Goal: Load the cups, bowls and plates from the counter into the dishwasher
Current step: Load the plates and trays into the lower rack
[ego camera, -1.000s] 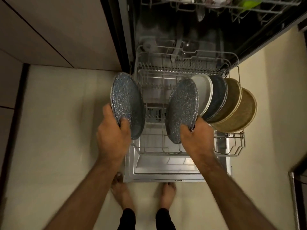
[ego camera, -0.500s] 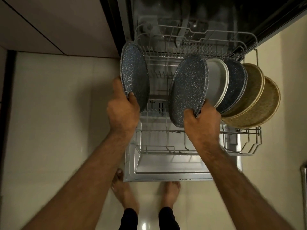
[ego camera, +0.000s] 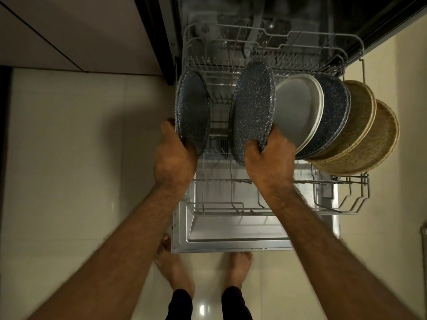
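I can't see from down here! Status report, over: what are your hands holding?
Left hand grips left speckled plate. Right hand grips right speckled plate, beside white plate in rack. Nothing seen blocking.

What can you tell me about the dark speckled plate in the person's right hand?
The plate is round, dark blue-grey with fine pale speckles and a low rim, seemingly glazed ceramic. It stands on edge, leaning slightly right. The right hand grips its lower edge, thumb on its left face. It is over the dishwasher rack, just left of a white plate. Whether it rests in the rack is unclear.
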A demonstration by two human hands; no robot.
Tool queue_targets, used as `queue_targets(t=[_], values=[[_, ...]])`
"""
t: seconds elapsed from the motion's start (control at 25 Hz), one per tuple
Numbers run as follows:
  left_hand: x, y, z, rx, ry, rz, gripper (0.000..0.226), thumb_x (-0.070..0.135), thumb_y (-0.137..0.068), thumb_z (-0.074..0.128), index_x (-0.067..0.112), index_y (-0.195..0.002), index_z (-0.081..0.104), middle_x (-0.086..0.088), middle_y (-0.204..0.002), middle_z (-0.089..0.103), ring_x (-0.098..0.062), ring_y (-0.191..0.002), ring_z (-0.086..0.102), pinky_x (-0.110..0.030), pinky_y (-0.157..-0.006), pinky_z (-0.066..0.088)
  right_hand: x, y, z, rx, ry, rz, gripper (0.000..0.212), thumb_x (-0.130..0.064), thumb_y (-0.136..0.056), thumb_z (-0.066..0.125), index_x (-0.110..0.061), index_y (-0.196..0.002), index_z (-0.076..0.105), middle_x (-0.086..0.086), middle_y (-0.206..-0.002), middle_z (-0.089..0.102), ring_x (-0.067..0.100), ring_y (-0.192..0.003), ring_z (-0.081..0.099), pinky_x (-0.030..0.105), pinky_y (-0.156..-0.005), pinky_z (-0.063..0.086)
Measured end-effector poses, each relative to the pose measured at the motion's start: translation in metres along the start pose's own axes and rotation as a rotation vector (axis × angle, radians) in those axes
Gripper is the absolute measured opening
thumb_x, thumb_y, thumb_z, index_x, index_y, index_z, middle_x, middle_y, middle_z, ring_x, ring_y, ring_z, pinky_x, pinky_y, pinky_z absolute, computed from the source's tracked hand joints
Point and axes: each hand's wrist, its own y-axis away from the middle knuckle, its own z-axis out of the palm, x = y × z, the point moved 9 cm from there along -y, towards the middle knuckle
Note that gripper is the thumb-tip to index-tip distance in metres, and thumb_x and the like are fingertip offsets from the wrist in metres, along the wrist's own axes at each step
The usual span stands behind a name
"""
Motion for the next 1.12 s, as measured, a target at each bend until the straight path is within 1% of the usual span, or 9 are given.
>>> queue_targets(t=[0.08, 0.16, 0.24, 0.36, 0.48, 0.72, 0.88, 1.0, 1.12], values=[[-0.003, 0.001, -0.004, 0.024, 0.029, 0.012, 0.054, 0.025, -0.098, 0.062, 0.016, -0.144, 0.037, -0.008, -0.098, 0.069, -0.021, -0.07, 0.067, -0.031, -0.051, 0.053, -0.003, -0.001, 0.006, -0.018, 0.016, -0.007, 0.021, -0.007, -0.092, 0.059, -0.005, -0.112, 0.065, -0.007, -0.081, 0.063, -0.009, -0.054, 0.049, -0.001, -0.05, 0.035], [-0.001, 0.005, -0.013, 0.08, 0.012, 0.017, 0.066, 0.033, -0.096, 0.065, 0.016, -0.151, 0.033, -0.011, -0.107, 0.067, -0.024, -0.078, 0.068, -0.036, -0.059, 0.057, -0.008, -0.001, 0.011, -0.024, 0.041, -0.021, 0.025, -0.008, -0.092, 0.059, -0.006, -0.116, 0.065, -0.007, -0.082, 0.061, -0.002, -0.057, 0.053, 0.0, -0.054, 0.038], [0.007, 0.01, -0.025, 0.153, -0.025, 0.039, 0.076, 0.038, -0.095, 0.068, 0.015, -0.155, 0.029, -0.014, -0.128, 0.06, -0.03, -0.093, 0.068, -0.043, -0.072, 0.06, -0.017, -0.001, 0.017, -0.015, 0.049, -0.064, 0.031, -0.008, -0.091, 0.059, -0.006, -0.121, 0.063, -0.003, -0.085, 0.063, 0.011, -0.065, 0.059, 0.013, -0.064, 0.051], [0.018, 0.016, -0.042, 0.212, -0.019, 0.057, 0.08, 0.038, -0.094, 0.071, 0.012, -0.157, 0.03, -0.015, -0.147, 0.048, -0.028, -0.108, 0.065, -0.042, -0.084, 0.06, -0.02, -0.004, 0.027, 0.002, 0.075, -0.096, 0.039, -0.011, -0.091, 0.059, -0.006, -0.13, 0.059, 0.007, -0.094, 0.069, 0.021, -0.079, 0.066, 0.032, -0.078, 0.06], [0.018, 0.02, -0.049, 0.206, 0.038, 0.038, 0.08, 0.043, -0.093, 0.071, 0.016, -0.156, 0.03, -0.014, -0.146, 0.047, -0.031, -0.102, 0.069, -0.045, -0.086, 0.061, -0.012, -0.01, 0.033, 0.041, 0.107, -0.076, 0.048, -0.014, -0.089, 0.056, -0.009, -0.137, 0.054, 0.009, -0.098, 0.07, 0.024, -0.086, 0.068, 0.04, -0.079, 0.061], [0.011, 0.03, -0.051, 0.193, 0.063, 0.025, 0.079, 0.044, -0.092, 0.071, 0.018, -0.156, 0.032, -0.012, -0.142, 0.049, -0.031, -0.104, 0.068, -0.049, -0.084, 0.061, -0.004, -0.017, 0.044, 0.033, 0.182, -0.1, 0.054, -0.011, -0.09, 0.056, -0.006, -0.143, 0.049, 0.009, -0.101, 0.069, 0.022, -0.091, 0.066, 0.036, -0.086, 0.059], [0.007, 0.037, -0.05, 0.189, 0.048, 0.024, 0.077, 0.043, -0.093, 0.071, 0.019, -0.155, 0.032, -0.011, -0.141, 0.049, -0.028, -0.103, 0.068, -0.047, -0.083, 0.061, 0.004, -0.017, 0.059, -0.023, 0.246, -0.111, 0.063, -0.014, -0.091, 0.064, -0.01, -0.15, 0.042, 0.011, -0.113, 0.068, 0.025, -0.103, 0.065, 0.04, -0.092, 0.057], [0.007, 0.042, -0.05, 0.179, 0.043, 0.028, 0.077, 0.044, -0.093, 0.07, 0.02, -0.155, 0.032, -0.011, -0.139, 0.05, -0.028, -0.102, 0.068, -0.048, -0.084, 0.061, 0.021, -0.018, 0.077, -0.136, 0.273, -0.036, 0.075, -0.023, -0.092, 0.067, -0.013, -0.156, 0.028, 0.014, -0.128, 0.062, 0.03, -0.113, 0.062, 0.043, -0.096, 0.054], [0.007, 0.044, -0.049, 0.168, 0.058, 0.042, 0.076, 0.042, -0.093, 0.07, 0.019, -0.155, 0.033, -0.012, -0.137, 0.05, -0.03, -0.098, 0.067, -0.048, -0.083, 0.06, 0.031, -0.02, 0.094, -0.212, 0.29, -0.011, 0.087, -0.04, -0.088, 0.073, -0.019, -0.157, 0.024, 0.013, -0.129, 0.061, 0.029, -0.113, 0.062, 0.043, -0.093, 0.056]])
